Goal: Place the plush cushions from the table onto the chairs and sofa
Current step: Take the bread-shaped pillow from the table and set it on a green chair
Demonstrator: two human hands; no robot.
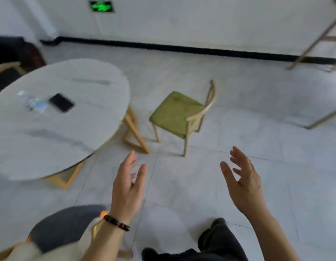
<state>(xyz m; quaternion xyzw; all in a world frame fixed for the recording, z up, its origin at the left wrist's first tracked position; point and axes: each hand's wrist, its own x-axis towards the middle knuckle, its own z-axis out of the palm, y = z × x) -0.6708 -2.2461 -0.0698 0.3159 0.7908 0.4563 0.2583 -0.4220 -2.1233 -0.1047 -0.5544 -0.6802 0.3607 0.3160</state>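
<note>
White plush cushion with orange trim (50,251) at lower left, blurred, apparently lying on a dark grey round seat (65,227). Probably light, soft and squashy, nothing to break; best taken broadly by two opposite edges. Left hand (128,187) and right hand (244,185) holding nothing, fingers (130,161) apart and relaxed above pale tiled floor. On the round, smooth marble-look counter (65,144): a flat black phone (61,102). Ahead, a wooden chair with green fabric seat (172,112).
</note>
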